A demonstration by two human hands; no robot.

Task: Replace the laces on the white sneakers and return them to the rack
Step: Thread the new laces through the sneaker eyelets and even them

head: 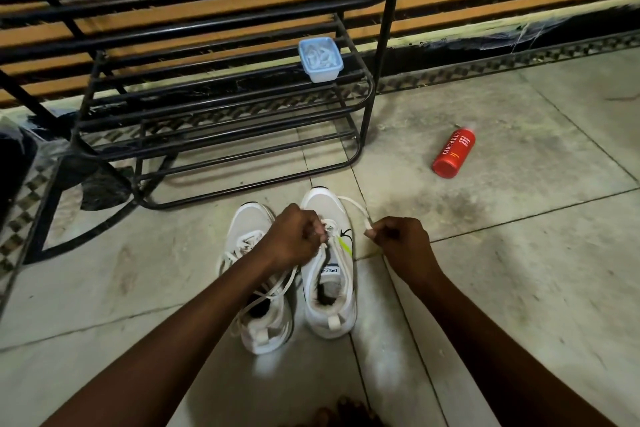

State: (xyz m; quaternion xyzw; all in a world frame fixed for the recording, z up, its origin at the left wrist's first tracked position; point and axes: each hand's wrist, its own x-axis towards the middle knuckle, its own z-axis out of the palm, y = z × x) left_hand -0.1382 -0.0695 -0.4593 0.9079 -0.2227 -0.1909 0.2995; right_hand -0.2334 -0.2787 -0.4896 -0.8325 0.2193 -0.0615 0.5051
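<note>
On the floor [485,253], just short of the rack [363,107], toes pointing at it: both white sneakers [254,229], side by side. Pinches the lace [356,205] end in the right hand [401,243], just off the right-hand sneaker's [329,291] outer side. Curls the left hand [294,236] tight over that shoe's eyelets, probably gripping lace there. Needs a pull rightward, across the shoe's length.

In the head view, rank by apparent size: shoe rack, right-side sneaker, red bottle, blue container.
1. shoe rack
2. right-side sneaker
3. red bottle and blue container look about alike; the container sits farther away, so I won't rank them.
</note>
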